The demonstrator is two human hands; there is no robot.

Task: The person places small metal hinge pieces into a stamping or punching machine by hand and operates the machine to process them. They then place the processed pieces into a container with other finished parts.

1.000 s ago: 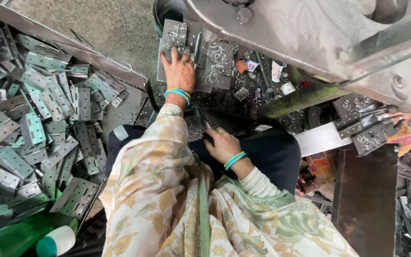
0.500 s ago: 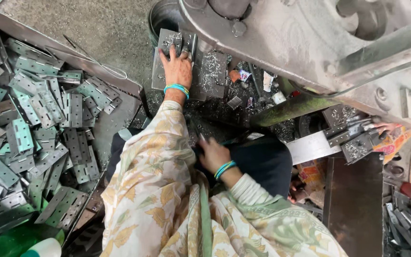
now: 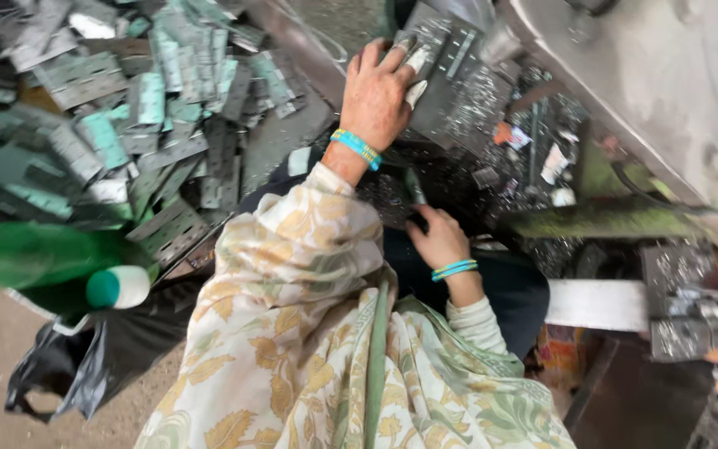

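We see the left hand (image 3: 376, 96) stretched forward, its taped fingers (image 3: 415, 62) pressed together and laid flat on a grey punched metal plate (image 3: 442, 75) that rests on the press bed beneath the slanted grey machine frame (image 3: 658, 75). The right hand (image 3: 438, 237) sits closer in, fingers curled around a small dark metal piece (image 3: 415, 187) over the swarf-strewn bed; how tight the grip is we cannot tell. Both wrists wear turquoise bangles (image 3: 356, 148). To the left, a heap of green-grey perforated plates (image 3: 118, 125) crowds a tray. A green plastic bottle (image 3: 51, 266) with a white cap and a black bag (image 3: 85, 366) lie nearest us. The floral sleeve (image 3: 292, 274) covers much of the work.
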